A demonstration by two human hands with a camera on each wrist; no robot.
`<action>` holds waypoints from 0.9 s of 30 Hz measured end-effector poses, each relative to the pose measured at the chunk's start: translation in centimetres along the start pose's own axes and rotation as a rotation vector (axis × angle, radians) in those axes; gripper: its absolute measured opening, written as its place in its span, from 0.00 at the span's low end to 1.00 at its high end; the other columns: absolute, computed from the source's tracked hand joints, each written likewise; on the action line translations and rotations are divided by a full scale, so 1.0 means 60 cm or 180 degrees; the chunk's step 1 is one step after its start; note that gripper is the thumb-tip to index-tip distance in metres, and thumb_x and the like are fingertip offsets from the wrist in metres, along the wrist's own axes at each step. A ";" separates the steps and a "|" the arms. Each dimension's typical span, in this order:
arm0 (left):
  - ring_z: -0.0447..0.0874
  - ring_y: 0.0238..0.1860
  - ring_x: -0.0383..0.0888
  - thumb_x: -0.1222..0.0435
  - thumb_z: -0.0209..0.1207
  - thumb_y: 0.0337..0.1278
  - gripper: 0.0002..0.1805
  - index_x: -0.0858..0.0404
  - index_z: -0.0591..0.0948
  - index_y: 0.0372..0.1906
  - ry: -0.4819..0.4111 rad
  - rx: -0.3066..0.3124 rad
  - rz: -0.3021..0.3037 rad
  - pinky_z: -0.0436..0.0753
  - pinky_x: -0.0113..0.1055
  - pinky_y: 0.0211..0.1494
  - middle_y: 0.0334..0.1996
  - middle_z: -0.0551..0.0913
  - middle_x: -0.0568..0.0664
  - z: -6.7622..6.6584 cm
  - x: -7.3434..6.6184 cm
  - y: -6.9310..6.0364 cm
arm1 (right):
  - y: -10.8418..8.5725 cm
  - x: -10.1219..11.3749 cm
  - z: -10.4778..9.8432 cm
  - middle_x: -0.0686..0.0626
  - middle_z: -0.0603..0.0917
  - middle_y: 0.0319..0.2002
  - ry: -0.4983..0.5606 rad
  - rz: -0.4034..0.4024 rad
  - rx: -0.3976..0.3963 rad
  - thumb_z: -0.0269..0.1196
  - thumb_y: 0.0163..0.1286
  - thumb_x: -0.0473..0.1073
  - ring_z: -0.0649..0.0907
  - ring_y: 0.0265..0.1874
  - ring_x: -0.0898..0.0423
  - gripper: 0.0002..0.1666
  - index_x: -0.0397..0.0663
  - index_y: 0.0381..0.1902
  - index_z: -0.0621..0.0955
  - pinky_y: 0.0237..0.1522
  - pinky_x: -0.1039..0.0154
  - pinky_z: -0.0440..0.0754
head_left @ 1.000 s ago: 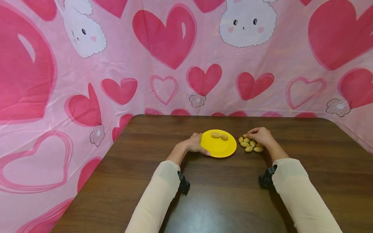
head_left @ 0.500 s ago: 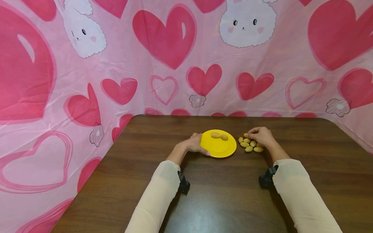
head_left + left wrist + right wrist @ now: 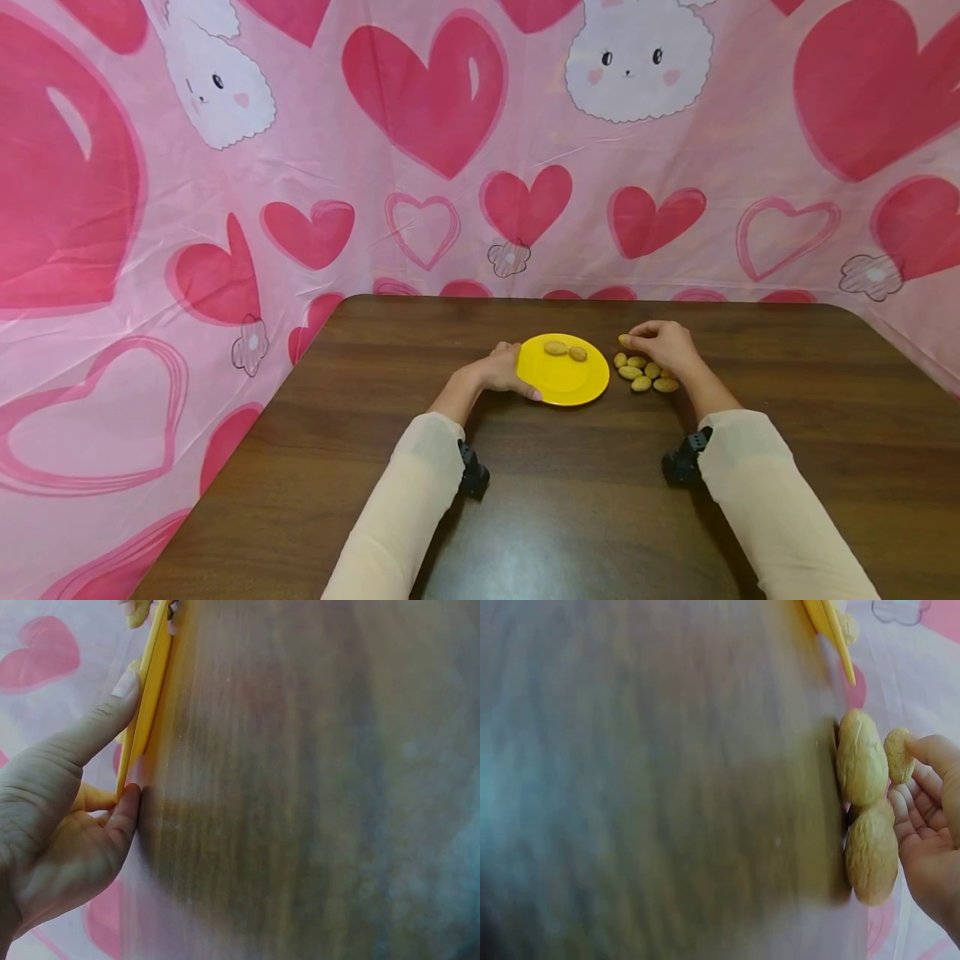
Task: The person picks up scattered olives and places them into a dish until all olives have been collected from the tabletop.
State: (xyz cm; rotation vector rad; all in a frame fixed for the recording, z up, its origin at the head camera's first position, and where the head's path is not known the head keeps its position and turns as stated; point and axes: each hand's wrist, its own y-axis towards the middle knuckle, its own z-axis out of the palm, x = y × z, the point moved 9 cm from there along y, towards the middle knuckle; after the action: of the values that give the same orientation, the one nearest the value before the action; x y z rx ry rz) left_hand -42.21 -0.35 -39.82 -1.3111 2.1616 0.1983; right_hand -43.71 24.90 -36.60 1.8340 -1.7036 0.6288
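Observation:
A round yellow plate (image 3: 564,385) lies on the table with two tan, peanut-like pieces (image 3: 556,348) near its far side. My left hand (image 3: 501,369) grips the plate's left rim; in the left wrist view the thumb of that hand (image 3: 67,802) lies over the rim and fingers are beneath it. Right of the plate, my right hand (image 3: 667,345) pinches one small peanut-like piece (image 3: 624,340) above a loose group of several more (image 3: 630,372). The right wrist view shows the pinched piece (image 3: 899,755) between thumb and fingers of the hand (image 3: 934,817), beside larger-looking pieces (image 3: 862,757).
The brown wooden table (image 3: 555,508) reaches back to a pink cloth (image 3: 420,167) printed with hearts and rabbit faces. Black devices are strapped at both wrists, the left one (image 3: 472,472) and the right one (image 3: 682,460).
My right hand has lifted a piece from the back of the group and moved slightly up and left with it. The left hand and the plate have stayed in place.

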 end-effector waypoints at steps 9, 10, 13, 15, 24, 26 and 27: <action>0.58 0.57 0.47 0.47 0.70 0.38 0.53 0.64 0.58 0.68 -0.0010 -0.0002 -0.0017 0.63 0.43 0.62 0.59 0.63 0.55 -0.001 0.000 -0.001 | 0.006 0.028 0.017 0.37 0.78 0.46 0.0027 -0.0104 0.0086 0.60 0.62 0.60 0.74 0.41 0.45 0.30 0.38 0.47 0.79 0.48 0.51 0.73; 0.58 0.57 0.47 0.47 0.70 0.38 0.53 0.64 0.58 0.68 -0.0012 -0.0001 -0.0014 0.63 0.43 0.62 0.59 0.63 0.55 -0.001 0.000 -0.002 | 0.006 0.031 0.019 0.38 0.78 0.46 0.0037 -0.0106 0.0093 0.60 0.62 0.60 0.74 0.40 0.45 0.30 0.38 0.47 0.79 0.47 0.52 0.73; 0.58 0.56 0.47 0.47 0.69 0.38 0.53 0.64 0.57 0.68 -0.0007 0.0008 -0.0032 0.63 0.43 0.62 0.60 0.62 0.55 0.000 0.001 -0.002 | 0.005 0.042 0.025 0.38 0.78 0.46 0.0040 -0.0111 0.0116 0.60 0.63 0.59 0.74 0.39 0.46 0.29 0.38 0.47 0.79 0.45 0.53 0.73; 0.58 0.57 0.47 0.47 0.69 0.38 0.53 0.64 0.57 0.68 -0.0006 0.0017 -0.0045 0.63 0.43 0.62 0.60 0.62 0.55 0.001 0.001 -0.002 | 0.004 0.049 0.029 0.38 0.78 0.46 0.0045 -0.0117 0.0130 0.60 0.63 0.59 0.74 0.39 0.46 0.29 0.39 0.47 0.79 0.45 0.54 0.73; 0.58 0.56 0.47 0.46 0.69 0.38 0.53 0.65 0.57 0.68 0.0025 0.0019 -0.0044 0.63 0.44 0.62 0.59 0.62 0.55 -0.001 0.000 -0.003 | 0.005 0.097 0.052 0.41 0.80 0.43 0.0188 -0.0328 0.0171 0.62 0.62 0.55 0.75 0.36 0.48 0.25 0.40 0.46 0.80 0.38 0.61 0.75; 0.59 0.56 0.47 0.46 0.69 0.38 0.54 0.65 0.56 0.69 0.0017 0.0024 -0.0066 0.63 0.43 0.62 0.59 0.61 0.55 0.000 0.001 -0.003 | 0.005 0.106 0.059 0.41 0.80 0.42 0.0220 -0.0347 0.0184 0.63 0.62 0.54 0.74 0.37 0.47 0.23 0.40 0.45 0.81 0.39 0.61 0.75; 0.59 0.56 0.47 0.46 0.69 0.38 0.54 0.65 0.56 0.69 0.0009 0.0026 -0.0072 0.63 0.43 0.62 0.59 0.61 0.56 0.000 0.002 -0.004 | 0.005 0.109 0.063 0.41 0.80 0.42 0.0241 -0.0353 0.0189 0.63 0.62 0.54 0.74 0.37 0.47 0.23 0.41 0.45 0.81 0.39 0.61 0.75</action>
State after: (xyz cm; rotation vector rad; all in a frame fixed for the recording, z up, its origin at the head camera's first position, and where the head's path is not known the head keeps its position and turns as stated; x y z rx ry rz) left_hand -42.05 -0.54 -39.82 -1.3315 2.1466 0.1783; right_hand -43.58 17.52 -34.95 1.9063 -1.5383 0.7003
